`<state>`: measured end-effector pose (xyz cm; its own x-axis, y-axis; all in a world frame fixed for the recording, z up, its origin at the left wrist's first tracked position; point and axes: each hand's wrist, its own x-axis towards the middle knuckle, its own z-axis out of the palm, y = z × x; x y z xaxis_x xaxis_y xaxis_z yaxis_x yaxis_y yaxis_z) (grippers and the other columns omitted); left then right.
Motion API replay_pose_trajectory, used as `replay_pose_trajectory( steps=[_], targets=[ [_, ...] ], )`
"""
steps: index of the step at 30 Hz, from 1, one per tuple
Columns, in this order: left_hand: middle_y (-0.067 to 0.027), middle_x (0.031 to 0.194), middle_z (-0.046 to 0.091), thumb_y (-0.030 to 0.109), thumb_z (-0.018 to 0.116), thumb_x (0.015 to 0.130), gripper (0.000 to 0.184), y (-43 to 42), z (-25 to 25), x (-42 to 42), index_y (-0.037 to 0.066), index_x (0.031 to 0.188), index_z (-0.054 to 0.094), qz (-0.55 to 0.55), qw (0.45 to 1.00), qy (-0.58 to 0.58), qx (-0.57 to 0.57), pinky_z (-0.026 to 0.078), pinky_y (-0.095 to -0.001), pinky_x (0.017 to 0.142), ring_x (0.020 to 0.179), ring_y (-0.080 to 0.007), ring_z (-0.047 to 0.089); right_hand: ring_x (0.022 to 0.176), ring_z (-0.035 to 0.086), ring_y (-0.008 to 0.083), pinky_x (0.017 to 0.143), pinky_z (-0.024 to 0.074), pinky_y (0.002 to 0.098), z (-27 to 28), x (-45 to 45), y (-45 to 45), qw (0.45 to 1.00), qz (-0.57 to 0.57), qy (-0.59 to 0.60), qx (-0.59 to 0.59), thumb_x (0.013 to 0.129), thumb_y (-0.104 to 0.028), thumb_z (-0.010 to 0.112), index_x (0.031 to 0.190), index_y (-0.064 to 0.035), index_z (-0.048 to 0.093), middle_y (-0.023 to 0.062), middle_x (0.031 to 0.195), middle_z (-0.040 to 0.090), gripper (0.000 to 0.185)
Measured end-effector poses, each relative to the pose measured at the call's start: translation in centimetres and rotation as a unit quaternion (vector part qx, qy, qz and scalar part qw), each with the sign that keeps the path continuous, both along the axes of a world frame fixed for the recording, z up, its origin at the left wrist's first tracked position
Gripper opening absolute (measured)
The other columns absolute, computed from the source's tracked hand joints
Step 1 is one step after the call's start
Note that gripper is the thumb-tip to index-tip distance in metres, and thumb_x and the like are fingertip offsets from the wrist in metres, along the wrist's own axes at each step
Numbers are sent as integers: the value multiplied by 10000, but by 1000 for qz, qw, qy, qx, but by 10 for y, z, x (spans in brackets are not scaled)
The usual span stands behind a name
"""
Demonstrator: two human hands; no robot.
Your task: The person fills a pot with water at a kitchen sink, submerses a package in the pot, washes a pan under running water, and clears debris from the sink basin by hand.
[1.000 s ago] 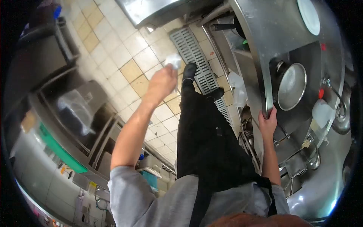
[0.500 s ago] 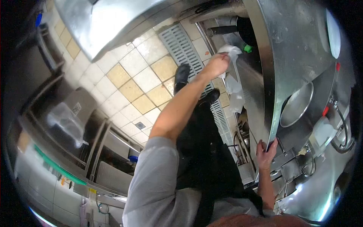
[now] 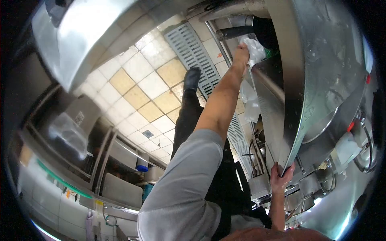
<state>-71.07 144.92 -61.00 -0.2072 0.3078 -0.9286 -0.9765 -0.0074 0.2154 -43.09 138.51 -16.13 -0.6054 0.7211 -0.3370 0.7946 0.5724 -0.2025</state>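
Observation:
My left hand [image 3: 242, 55] is closed on a crumpled white plastic bag [image 3: 254, 51], beneath the steel counter [image 3: 317, 64]. Right beside the bag sits a black pan [image 3: 265, 35], its dark handle [image 3: 237, 33] pointing left. Something green [image 3: 272, 53] shows partly behind the bag. More thin white plastic [image 3: 250, 103] hangs along the counter's lower side. My right hand [image 3: 279, 178] grips the counter's corner, thumb on one side and fingers on the other. My left forearm stretches across the floor grate.
A slotted drain grate [image 3: 189, 52] runs through the tiled floor [image 3: 155, 86] by my shoe [image 3: 192, 78]. Shelving with a plastic-wrapped item [image 3: 68, 130] stands at left. A shiny steel surface [image 3: 96, 28] juts in at top left. Past the counter's edge are a round metal rim and hoses [image 3: 368, 144].
My left hand has reached farther up with the bag, deeper under the counter. My left shoulder has swung to the right, and my view has shifted. My right hand keeps its hold on the counter corner.

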Motion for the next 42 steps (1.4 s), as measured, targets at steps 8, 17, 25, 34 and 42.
replay_pose_trajectory(
  steps=[8,17,25,34,42],
  targets=[
    [-83,919,659,489,495,996,487,-2,51,-23,69,1228,572,57,986,-88,132,516,-402,573,766,-229,637,952,598,434,830,492,475,-5,16,3,985,148,19,81,769,-82,712,1337,42,404,262,1154,577,658],
    [-12,927,541,403,507,962,268,-97,70,-29,149,1040,544,7,996,37,76,465,-378,791,844,-161,520,958,601,430,827,498,451,9,-16,0,1000,20,-20,-3,753,-68,707,1312,93,454,279,1148,575,634],
    [-110,1388,460,607,487,963,739,-302,247,-74,53,1441,385,-8,987,143,-78,388,-444,1072,1267,-251,466,1122,584,326,940,487,438,36,-34,6,993,-69,9,-95,735,-144,723,1254,-66,526,152,1177,621,560],
    [-137,1356,487,671,459,943,822,-234,507,-82,8,1423,387,-86,928,360,46,328,-458,1077,1268,-253,461,1137,569,360,950,469,455,54,31,14,970,-42,177,-158,793,-258,692,1280,-64,534,164,1175,625,547],
    [-68,1041,613,562,517,971,569,-98,583,37,42,1201,524,-70,921,293,245,501,-342,854,955,-210,611,937,645,250,835,508,353,62,166,21,883,-124,376,-252,907,-329,675,1108,-60,664,143,989,680,336]
  ],
)
